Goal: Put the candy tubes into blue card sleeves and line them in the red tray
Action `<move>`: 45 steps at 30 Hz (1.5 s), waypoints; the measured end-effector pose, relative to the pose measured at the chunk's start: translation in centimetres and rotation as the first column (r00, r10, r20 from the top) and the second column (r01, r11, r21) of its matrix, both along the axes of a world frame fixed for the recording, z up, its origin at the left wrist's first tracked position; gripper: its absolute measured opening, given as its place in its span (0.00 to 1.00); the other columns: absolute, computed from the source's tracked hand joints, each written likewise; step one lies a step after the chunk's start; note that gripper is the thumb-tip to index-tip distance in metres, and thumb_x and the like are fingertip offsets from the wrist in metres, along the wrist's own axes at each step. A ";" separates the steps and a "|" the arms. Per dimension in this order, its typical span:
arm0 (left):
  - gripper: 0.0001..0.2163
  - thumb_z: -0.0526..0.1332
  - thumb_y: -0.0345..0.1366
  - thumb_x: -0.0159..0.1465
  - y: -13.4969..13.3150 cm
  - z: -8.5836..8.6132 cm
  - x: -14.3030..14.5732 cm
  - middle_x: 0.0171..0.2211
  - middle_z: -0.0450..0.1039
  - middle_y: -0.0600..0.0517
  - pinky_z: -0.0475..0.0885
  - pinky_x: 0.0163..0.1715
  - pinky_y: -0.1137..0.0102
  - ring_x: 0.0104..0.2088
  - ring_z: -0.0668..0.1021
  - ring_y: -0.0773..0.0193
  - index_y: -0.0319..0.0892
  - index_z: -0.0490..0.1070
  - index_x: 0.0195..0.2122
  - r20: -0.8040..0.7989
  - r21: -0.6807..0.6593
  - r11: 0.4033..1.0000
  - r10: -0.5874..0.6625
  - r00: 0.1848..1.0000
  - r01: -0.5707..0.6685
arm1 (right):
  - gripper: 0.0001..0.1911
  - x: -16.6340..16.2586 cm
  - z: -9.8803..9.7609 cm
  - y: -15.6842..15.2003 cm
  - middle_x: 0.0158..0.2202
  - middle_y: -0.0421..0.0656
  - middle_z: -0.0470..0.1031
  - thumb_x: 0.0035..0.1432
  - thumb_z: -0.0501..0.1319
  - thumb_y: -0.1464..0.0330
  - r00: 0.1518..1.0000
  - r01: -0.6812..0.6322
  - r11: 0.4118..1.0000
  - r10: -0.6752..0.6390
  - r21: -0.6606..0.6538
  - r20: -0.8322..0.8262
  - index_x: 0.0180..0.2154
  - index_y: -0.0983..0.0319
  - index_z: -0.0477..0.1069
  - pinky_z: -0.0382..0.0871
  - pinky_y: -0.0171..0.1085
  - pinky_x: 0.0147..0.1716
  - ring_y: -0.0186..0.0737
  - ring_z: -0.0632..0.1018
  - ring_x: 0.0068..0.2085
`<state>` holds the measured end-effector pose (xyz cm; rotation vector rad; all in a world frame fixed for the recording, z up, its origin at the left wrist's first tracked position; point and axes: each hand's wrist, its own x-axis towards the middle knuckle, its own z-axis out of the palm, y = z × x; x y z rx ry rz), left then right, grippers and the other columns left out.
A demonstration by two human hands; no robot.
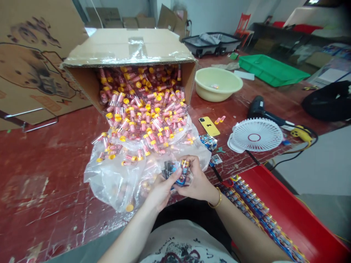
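Note:
Close to my body, my left hand (163,189) grips a fanned stack of dark printed cards (170,167), its thumb pressing on the front one. My right hand (199,181), with a gold bracelet at the wrist, is closed round a small yellow-capped tube (185,164) held against the cards. Fingers partly hide where tube and cards meet. Just beyond, many clear tubes (148,140) with pink contents and yellow caps spill from a cardboard box (161,45) lying on its side, onto a plastic liner (109,182).
On the red table (55,157) lie a yellow phone (210,126), a packet of cards (208,141), a white fan (252,135) and a black heat gun (257,107). Behind stand a cream basin (219,86) and green tray (271,69). A red tray (296,204) with finished-looking rows sits low right.

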<state>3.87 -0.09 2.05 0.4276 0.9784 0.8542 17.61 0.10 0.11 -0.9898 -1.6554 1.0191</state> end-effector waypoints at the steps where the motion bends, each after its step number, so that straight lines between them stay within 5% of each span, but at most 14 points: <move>1: 0.24 0.70 0.46 0.51 0.0 -0.1 -0.1 0.36 0.76 0.43 0.75 0.35 0.71 0.35 0.78 0.60 0.33 0.73 0.42 0.014 -0.010 1.000 0.008 1.000 -0.008 | 0.34 0.1 0.2 -0.2 0.49 0.49 0.61 0.43 0.67 0.73 1.000 0.006 1.000 -0.006 0.004 -0.007 0.49 0.60 0.51 0.70 0.38 0.45 0.43 0.70 0.49; 4: 0.22 0.70 0.44 0.53 0.0 -0.2 -0.3 0.41 0.75 0.43 0.76 0.37 0.68 0.39 0.78 0.58 0.35 0.72 0.44 0.023 -0.071 0.997 0.033 0.999 -0.032 | 0.33 2.4 0.7 -1.0 0.49 0.48 0.60 0.43 0.68 0.72 0.996 0.086 0.996 -0.086 0.014 0.004 0.47 0.60 0.51 0.69 0.38 0.45 0.42 0.70 0.49; 7: 0.25 0.75 0.38 0.44 0.1 0.1 -0.3 0.40 0.75 0.45 0.78 0.36 0.65 0.38 0.78 0.56 0.36 0.71 0.43 -0.075 -0.077 0.997 0.024 0.997 -0.030 | 0.32 9.6 -0.6 -2.9 0.50 0.49 0.60 0.46 0.69 0.66 0.935 0.328 0.945 -0.325 0.000 0.144 0.47 0.59 0.51 0.69 0.38 0.43 0.41 0.70 0.47; 10: 0.27 0.77 0.37 0.37 0.5 0.2 0.1 0.35 0.76 0.46 0.79 0.34 0.63 0.35 0.78 0.55 0.36 0.72 0.38 -0.175 -0.070 0.996 0.046 0.983 -0.060 | 0.36 20.4 -4.7 -7.8 0.48 0.49 0.61 0.43 0.68 0.61 0.590 0.723 0.691 -0.608 -0.013 0.531 0.48 0.60 0.51 0.65 0.43 0.49 0.44 0.69 0.47; 11: 0.27 0.77 0.36 0.35 0.6 0.1 0.3 0.33 0.76 0.47 0.79 0.34 0.63 0.33 0.78 0.56 0.35 0.72 0.37 -0.195 -0.067 0.995 0.055 0.979 -0.069 | 0.35 23.8 -6.5 -10.0 0.46 0.48 0.62 0.41 0.67 0.60 0.435 0.828 0.558 -0.575 -0.057 0.693 0.46 0.61 0.51 0.66 0.42 0.47 0.44 0.69 0.46; 14: 0.25 0.78 0.36 0.33 0.9 -0.2 1.3 0.30 0.75 0.48 0.79 0.33 0.65 0.30 0.78 0.59 0.35 0.73 0.33 -0.215 -0.036 0.998 0.042 0.976 -0.051 | 0.30 30.8 -12.1 -16.1 0.38 0.48 0.63 0.31 0.68 0.63 0.269 0.932 0.344 -0.456 -0.110 0.848 0.35 0.62 0.54 0.65 0.51 0.45 0.53 0.69 0.44; 18: 0.27 0.78 0.37 0.31 0.9 0.0 2.6 0.32 0.76 0.46 0.79 0.30 0.67 0.30 0.78 0.57 0.35 0.74 0.33 -0.255 -0.053 0.999 -0.009 0.967 -0.005 | 0.29 32.8 -18.7 -19.3 0.37 0.49 0.64 0.27 0.69 0.65 0.222 0.965 0.210 -0.340 -0.157 0.914 0.31 0.61 0.54 0.66 0.53 0.43 0.59 0.69 0.44; 21: 0.28 0.78 0.36 0.32 0.8 0.2 3.2 0.37 0.76 0.45 0.79 0.29 0.69 0.32 0.79 0.55 0.35 0.74 0.36 -0.272 -0.078 0.997 -0.033 0.962 0.012 | 0.29 32.7 -21.8 -18.9 0.40 0.52 0.66 0.27 0.69 0.63 0.215 0.969 0.183 -0.312 -0.164 0.925 0.33 0.62 0.57 0.66 0.51 0.45 0.59 0.69 0.47; 26: 0.25 0.75 0.36 0.42 0.4 0.1 3.1 0.37 0.76 0.45 0.78 0.33 0.69 0.34 0.79 0.57 0.36 0.74 0.41 -0.243 -0.026 0.998 -0.054 0.969 0.049 | 0.41 33.3 -21.6 -19.2 0.47 0.58 0.65 0.24 0.71 0.55 0.225 0.952 0.284 -0.400 -0.113 0.889 0.41 0.63 0.61 0.63 0.59 0.47 0.68 0.67 0.52; 31: 0.19 0.74 0.36 0.46 -0.2 -0.3 2.0 0.31 0.75 0.48 0.75 0.30 0.73 0.29 0.77 0.64 0.34 0.75 0.37 -0.232 0.046 0.997 -0.055 0.971 0.067 | 0.31 30.2 -15.0 -16.1 0.46 0.59 0.66 0.38 0.64 0.46 0.313 0.859 0.510 -0.582 0.037 0.750 0.41 0.55 0.62 0.59 0.65 0.49 0.70 0.66 0.51; 35: 0.17 0.74 0.34 0.44 -0.5 -0.3 1.0 0.31 0.75 0.49 0.74 0.32 0.75 0.30 0.76 0.66 0.34 0.75 0.35 -0.217 0.101 0.994 -0.014 0.976 0.037 | 0.09 20.3 -6.6 -7.8 0.42 0.50 0.69 0.58 0.58 0.57 0.572 0.692 0.693 -0.698 0.205 0.431 0.39 0.52 0.65 0.66 0.58 0.46 0.55 0.72 0.44; 38: 0.15 0.73 0.36 0.48 -0.7 -0.1 0.0 0.29 0.74 0.50 0.74 0.33 0.73 0.29 0.76 0.67 0.34 0.74 0.34 -0.202 0.108 0.990 -0.063 0.977 0.086 | 0.05 12.0 -2.8 0.3 0.41 0.47 0.70 0.59 0.58 0.68 0.837 0.396 0.862 -0.481 0.315 0.262 0.39 0.57 0.66 0.67 0.50 0.47 0.49 0.72 0.45; 42: 0.17 0.71 0.42 0.51 -1.1 0.3 -1.3 0.32 0.74 0.47 0.75 0.35 0.66 0.31 0.77 0.61 0.34 0.72 0.36 -0.200 0.036 0.997 -0.064 0.978 0.072 | 0.14 6.1 -3.6 9.5 0.44 0.54 0.70 0.52 0.55 0.79 0.802 0.139 0.954 -0.266 0.265 0.535 0.42 0.66 0.66 0.62 0.51 0.52 0.52 0.69 0.50; 45: 0.18 0.70 0.41 0.52 -1.2 0.4 -2.0 0.34 0.75 0.42 0.74 0.35 0.67 0.32 0.77 0.60 0.32 0.72 0.36 -0.177 0.064 0.998 -0.008 0.984 0.019 | 0.15 5.4 -5.4 12.5 0.44 0.57 0.69 0.47 0.54 0.81 0.779 0.058 0.973 -0.184 0.224 0.599 0.39 0.69 0.67 0.60 0.52 0.53 0.53 0.68 0.51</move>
